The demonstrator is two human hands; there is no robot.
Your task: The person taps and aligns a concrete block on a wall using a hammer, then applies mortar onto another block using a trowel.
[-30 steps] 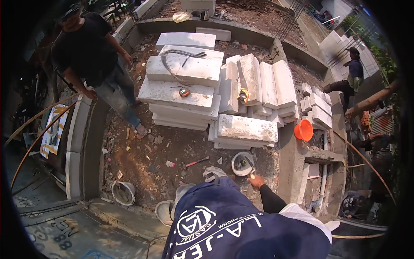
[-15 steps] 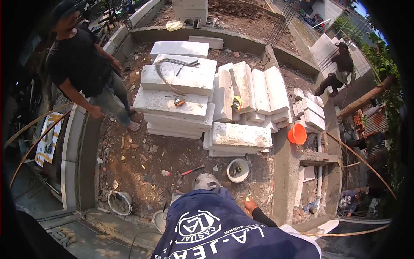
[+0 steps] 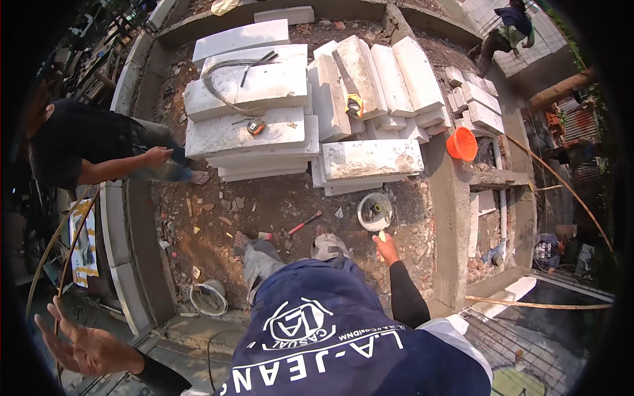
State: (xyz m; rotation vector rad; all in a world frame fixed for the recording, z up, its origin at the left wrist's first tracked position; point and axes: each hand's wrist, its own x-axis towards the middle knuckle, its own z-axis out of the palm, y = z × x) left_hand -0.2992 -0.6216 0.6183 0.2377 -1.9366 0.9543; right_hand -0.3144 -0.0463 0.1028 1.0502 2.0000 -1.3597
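Head view.
Item: right hand (image 3: 387, 249), fingers clamped on a pale handle (image 3: 382, 235); the far end of the tool cannot be told. The handle lies at the near rim of a white bucket (image 3: 362, 210) on the ground (image 3: 198, 244).
Item: left hand (image 3: 89, 346), raised at lower left, palm up, fingers apart, holding nothing.
Item: red-handled hammer (image 3: 305, 223), on the ground left of the white bucket.
Item: white blocks (image 3: 284, 74), stacked beyond; on them a wire bundle (image 3: 267, 58), a tape measure (image 3: 255, 126) and a yellow-handled saw (image 3: 354, 105).
Item: orange bucket (image 3: 456, 146), right of the blocks.
Item: co-worker (image 3: 79, 142) in a dark top, at left.
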